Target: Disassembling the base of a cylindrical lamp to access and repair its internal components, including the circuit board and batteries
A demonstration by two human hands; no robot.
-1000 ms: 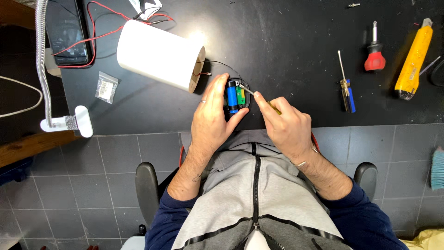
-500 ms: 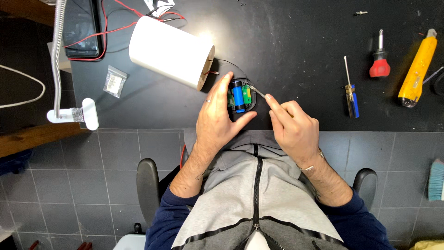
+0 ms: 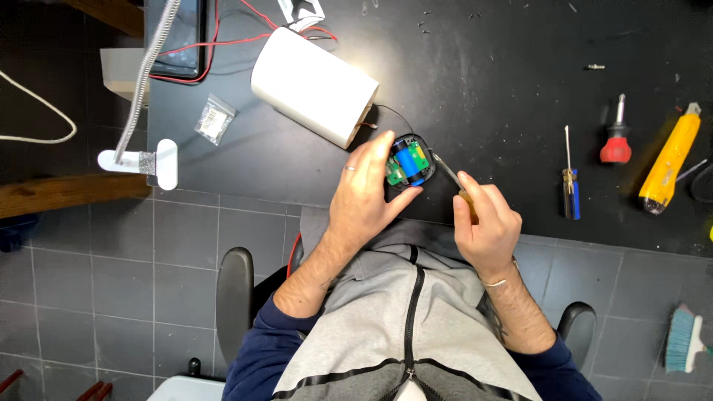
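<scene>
1. The left hand is cupping a small black device on the near edge of the dark workbench; its fingers are curling closed around the casing's left side, the thumb bracing underneath.
2. The right hand is gripping a screwdriver, fingers wrapped shut on the handle, the metal tip touching the device's right rim.
3. The open device is showing a blue cell and green board (just right of the white cylinder).
4. Judged good practice: keeping the casing pinned firmly and the tip seated squarely, levering gently so it does not slip toward the left fingertips, which are lying just beside the blade.
</scene>
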